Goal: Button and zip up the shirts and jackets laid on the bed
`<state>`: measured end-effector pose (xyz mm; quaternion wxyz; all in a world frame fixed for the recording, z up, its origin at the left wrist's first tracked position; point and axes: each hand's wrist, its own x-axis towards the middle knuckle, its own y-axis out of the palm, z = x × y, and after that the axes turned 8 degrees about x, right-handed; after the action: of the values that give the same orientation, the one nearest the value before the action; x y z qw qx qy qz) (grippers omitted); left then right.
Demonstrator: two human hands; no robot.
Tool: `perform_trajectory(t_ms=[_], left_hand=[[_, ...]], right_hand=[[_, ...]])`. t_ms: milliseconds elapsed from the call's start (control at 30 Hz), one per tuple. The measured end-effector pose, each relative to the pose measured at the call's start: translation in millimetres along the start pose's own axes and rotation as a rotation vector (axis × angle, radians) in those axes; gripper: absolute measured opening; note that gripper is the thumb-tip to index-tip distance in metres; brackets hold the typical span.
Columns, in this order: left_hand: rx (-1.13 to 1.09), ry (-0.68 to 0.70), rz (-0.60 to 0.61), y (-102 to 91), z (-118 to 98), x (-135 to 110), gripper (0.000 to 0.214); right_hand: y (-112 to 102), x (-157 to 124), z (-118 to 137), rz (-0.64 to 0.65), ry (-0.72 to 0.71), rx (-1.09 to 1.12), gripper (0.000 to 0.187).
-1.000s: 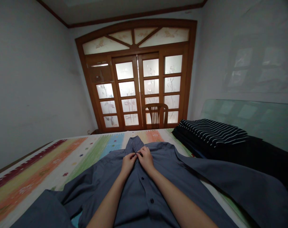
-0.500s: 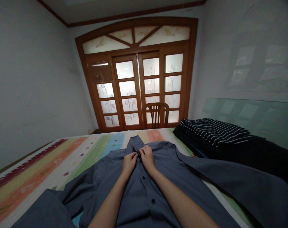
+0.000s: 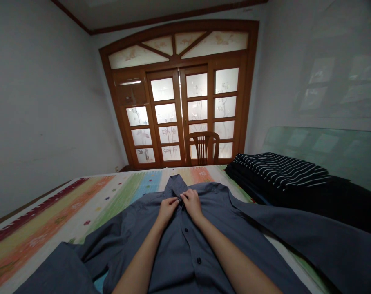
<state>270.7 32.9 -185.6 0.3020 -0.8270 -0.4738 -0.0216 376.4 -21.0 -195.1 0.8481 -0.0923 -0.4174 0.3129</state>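
Note:
A dark grey-blue button-up shirt (image 3: 173, 253) lies spread front side up, its collar (image 3: 175, 185) at the far end and its sleeves out to both sides. My left hand (image 3: 167, 210) pinches the front edge of the shirt just below the collar. Close beside it, my right hand (image 3: 191, 203) has thumb and fingers closed on the same spot, fingertips almost touching the left ones. What exactly lies between the fingertips is hidden. Down the front, dark buttons show, one of them a lower button (image 3: 199, 260).
Under the shirt is a striped, flowered cover (image 3: 118, 192). Folded dark clothes, with a black-and-white striped garment (image 3: 280, 167) on top, are piled at the right. A wooden chair (image 3: 202, 149) stands beyond the far edge, before wood-framed glass doors (image 3: 170, 114).
Both hands stay at the collar with only tiny finger movement. The whole view has shifted slightly.

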Motion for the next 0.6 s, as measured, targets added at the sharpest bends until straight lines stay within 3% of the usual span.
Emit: perform_trajectory(t_ms=[233, 600], left_hand=[[-0.001, -0.029, -0.074, -0.3, 3.7, 1.9, 0.039], [0.003, -0.066, -0.120, -4.3, 7.3, 7.1, 0.021]], right_hand=[[-2.7, -1.1, 3.5, 0.048, -0.052, -0.023, 0.015], [-0.1, -0.8, 4.4, 0.144, -0.105, -0.010, 0.012]])
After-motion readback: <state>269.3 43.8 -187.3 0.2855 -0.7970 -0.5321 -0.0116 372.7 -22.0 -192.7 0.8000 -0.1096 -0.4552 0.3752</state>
